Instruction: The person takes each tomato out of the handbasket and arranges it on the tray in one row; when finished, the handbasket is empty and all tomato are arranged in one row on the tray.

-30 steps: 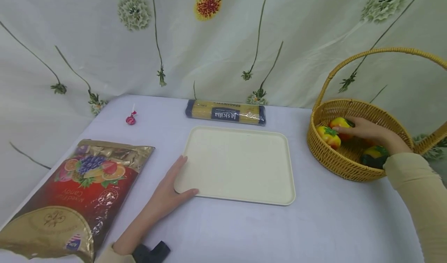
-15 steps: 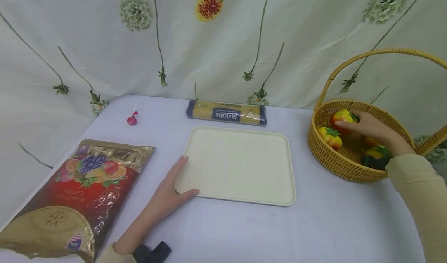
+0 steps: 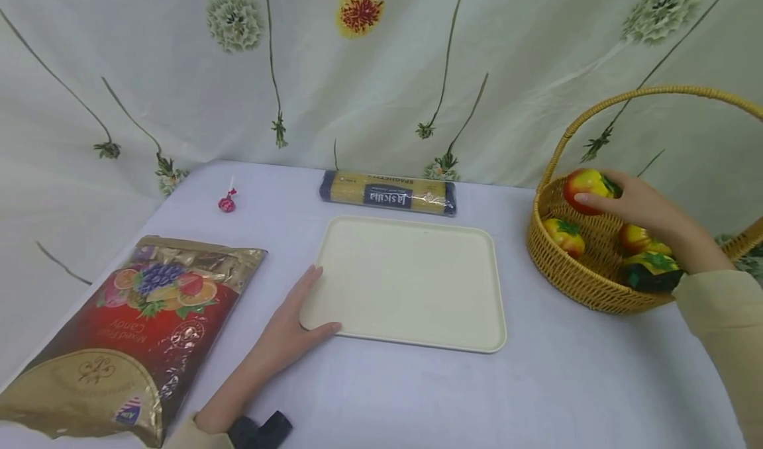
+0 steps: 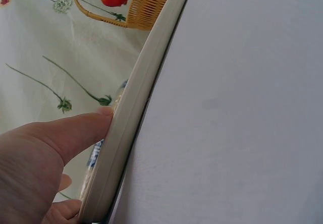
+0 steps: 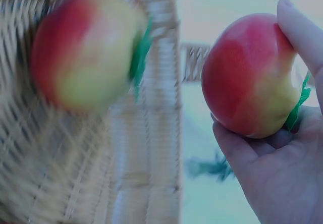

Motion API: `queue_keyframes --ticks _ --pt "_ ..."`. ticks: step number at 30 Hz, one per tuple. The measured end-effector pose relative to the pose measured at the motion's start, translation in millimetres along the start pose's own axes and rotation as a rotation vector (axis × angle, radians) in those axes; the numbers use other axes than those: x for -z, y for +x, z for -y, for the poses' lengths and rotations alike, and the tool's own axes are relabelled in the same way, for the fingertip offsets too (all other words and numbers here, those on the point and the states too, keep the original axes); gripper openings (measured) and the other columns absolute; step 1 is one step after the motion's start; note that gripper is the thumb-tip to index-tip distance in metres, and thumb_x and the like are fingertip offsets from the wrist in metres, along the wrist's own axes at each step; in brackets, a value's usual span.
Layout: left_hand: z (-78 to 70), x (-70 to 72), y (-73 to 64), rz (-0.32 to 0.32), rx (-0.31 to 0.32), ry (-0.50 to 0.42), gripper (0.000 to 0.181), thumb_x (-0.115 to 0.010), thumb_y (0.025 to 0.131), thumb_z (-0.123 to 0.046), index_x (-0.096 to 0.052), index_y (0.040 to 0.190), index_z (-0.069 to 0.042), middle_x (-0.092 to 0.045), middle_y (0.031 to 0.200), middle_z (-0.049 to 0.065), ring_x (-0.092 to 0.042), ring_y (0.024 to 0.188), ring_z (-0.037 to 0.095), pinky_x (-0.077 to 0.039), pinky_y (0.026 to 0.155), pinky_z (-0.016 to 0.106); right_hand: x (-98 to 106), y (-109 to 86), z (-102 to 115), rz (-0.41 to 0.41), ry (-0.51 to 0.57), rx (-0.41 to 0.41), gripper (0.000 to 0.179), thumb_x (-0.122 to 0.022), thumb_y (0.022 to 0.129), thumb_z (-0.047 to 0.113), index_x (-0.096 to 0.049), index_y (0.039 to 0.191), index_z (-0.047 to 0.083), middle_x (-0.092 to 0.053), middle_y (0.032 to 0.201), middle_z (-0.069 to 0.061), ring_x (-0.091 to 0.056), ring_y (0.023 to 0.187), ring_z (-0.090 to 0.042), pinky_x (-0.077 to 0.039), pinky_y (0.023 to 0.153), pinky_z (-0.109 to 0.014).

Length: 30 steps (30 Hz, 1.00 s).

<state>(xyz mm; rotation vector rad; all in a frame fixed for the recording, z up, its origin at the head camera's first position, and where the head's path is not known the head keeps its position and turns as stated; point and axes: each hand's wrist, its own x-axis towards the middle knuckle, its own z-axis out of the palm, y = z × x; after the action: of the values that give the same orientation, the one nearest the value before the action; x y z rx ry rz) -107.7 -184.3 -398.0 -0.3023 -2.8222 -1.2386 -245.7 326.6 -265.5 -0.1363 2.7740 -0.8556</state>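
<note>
My right hand (image 3: 640, 204) grips a red-and-yellow tomato (image 3: 587, 189) with green leaves, thumb on one side and fingers on the other. Hand and tomato are raised over the back part of the wicker basket (image 3: 572, 283), beside its handle. In the right wrist view the held tomato (image 5: 250, 77) appears outside the basket wall, while another tomato (image 5: 86, 52) lies inside. My left hand (image 3: 286, 336) rests at the near left corner of the cream tray (image 3: 411, 283), fingers and thumb spread and fairly straight. Its thumb (image 4: 83, 130) touches the tray's rim (image 4: 126, 118).
Inside the basket lie a tomato (image 3: 563, 237), another red-yellow fruit (image 3: 634, 238) and a dark green and yellow one (image 3: 652, 273). A spaghetti pack (image 3: 387, 192) lies behind the tray. At left are a candy bag (image 3: 137, 330) and a lollipop (image 3: 226, 202).
My right hand has lifted the tomato up from among the other fruit in the basket. The left hand stays at the tray's corner.
</note>
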Motion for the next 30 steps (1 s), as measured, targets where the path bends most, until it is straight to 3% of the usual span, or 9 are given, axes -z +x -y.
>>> queue_keyframes --ticks 8,13,17,20,24,30 --pt "-2.6 2.8 -1.0 0.001 0.001 -0.008 0.089 -0.079 0.076 -0.021 -0.026 0.147 -0.005 -0.021 0.151 0.019 -0.020 0.136 0.035 -0.019 0.107 0.050 -15.9 -14.8 40.1 -0.049 -0.002 0.117 0.085 -0.060 0.089 0.046 -0.013 0.151 0.013 -0.027 0.142 -0.029 -0.034 0.118 -0.047 -0.030 0.092 -0.068" --pt "-3.5 3.0 -0.9 -0.003 -0.008 -0.003 0.089 -0.079 0.076 -0.021 -0.026 0.146 -0.005 -0.021 0.150 0.020 -0.021 0.136 0.035 -0.020 0.107 0.051 -38.7 -21.9 69.2 -0.056 0.043 0.212 0.079 -0.064 0.088 0.039 -0.020 0.150 0.021 -0.037 0.134 -0.023 -0.043 0.103 -0.035 -0.047 0.080 -0.045" --pt "-2.2 2.1 -0.6 0.010 0.010 0.000 0.091 -0.079 0.076 -0.020 -0.025 0.147 -0.005 -0.020 0.151 0.018 -0.020 0.136 0.034 -0.019 0.108 0.049 -60.4 -22.8 90.2 -0.039 0.088 0.319 0.077 -0.068 0.087 0.031 -0.024 0.150 0.019 -0.042 0.131 -0.020 -0.044 0.102 -0.032 -0.047 0.076 -0.032" --pt "-0.9 2.6 -0.9 0.021 0.029 0.006 0.092 -0.079 0.076 -0.021 -0.024 0.148 -0.007 -0.019 0.152 0.016 -0.019 0.137 0.033 -0.019 0.108 0.049 -80.2 -17.9 102.9 -0.009 0.163 0.415 0.076 -0.070 0.086 0.024 -0.028 0.148 0.015 -0.040 0.137 -0.018 -0.043 0.109 -0.031 -0.045 0.085 -0.037" --pt "0.1 2.9 -1.7 0.021 0.034 0.003 0.092 -0.079 0.076 -0.021 -0.024 0.148 -0.007 -0.019 0.152 0.016 -0.018 0.137 0.033 -0.019 0.108 0.049 -110.2 -7.4 116.3 0.045 0.261 0.482 0.074 -0.071 0.084 0.019 -0.032 0.146 0.011 -0.040 0.139 -0.014 -0.042 0.114 -0.029 -0.042 0.092 -0.044" --pt "0.0 2.2 -1.3 0.020 0.029 -0.003 0.093 -0.079 0.075 -0.020 -0.024 0.148 -0.007 -0.019 0.152 0.016 -0.019 0.137 0.032 -0.020 0.108 0.048 -146.3 7.0 126.1 0.079 0.321 0.540 0.073 -0.074 0.082 0.019 -0.036 0.144 0.010 -0.046 0.132 -0.013 -0.046 0.109 -0.026 -0.044 0.091 -0.042"
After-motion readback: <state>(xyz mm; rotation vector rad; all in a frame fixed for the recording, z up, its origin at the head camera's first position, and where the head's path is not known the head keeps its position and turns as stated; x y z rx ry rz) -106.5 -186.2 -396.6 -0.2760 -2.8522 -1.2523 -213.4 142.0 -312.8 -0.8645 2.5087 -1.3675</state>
